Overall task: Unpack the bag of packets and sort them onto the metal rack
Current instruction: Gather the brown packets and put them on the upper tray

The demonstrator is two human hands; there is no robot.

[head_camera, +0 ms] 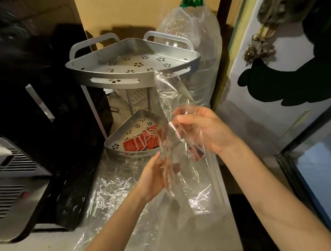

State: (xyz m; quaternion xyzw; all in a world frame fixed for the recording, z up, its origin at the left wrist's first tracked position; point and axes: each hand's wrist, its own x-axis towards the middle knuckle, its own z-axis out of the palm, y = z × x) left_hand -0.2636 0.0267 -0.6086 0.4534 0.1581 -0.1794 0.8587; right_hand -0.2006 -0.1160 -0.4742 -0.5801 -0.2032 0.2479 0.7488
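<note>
Both hands hold a clear, crinkled plastic bag (172,110) up in front of a metal rack (131,67). The right hand (204,130) grips the film near its middle, fingers curled round a fold; the left hand (155,177), lower and blurred, pinches the bag's lower part between thumb and fingers. One red packet (196,154) shows through the film just below the right hand. The bag's top rises to the rim of the rack's upper shelf, a grey quarter-round tray punched with flower-shaped holes and holding nothing. The lower shelf (119,142), same shape, holds a fanned heap of red packets (139,142) along its curved front edge. Another sheet of wrinkled clear plastic (110,189) lies on the grey counter (204,237) beneath the forearms. A black appliance (49,102) crowds the rack's left; a tall clear bottle (199,42) stands behind it on the right
</note>
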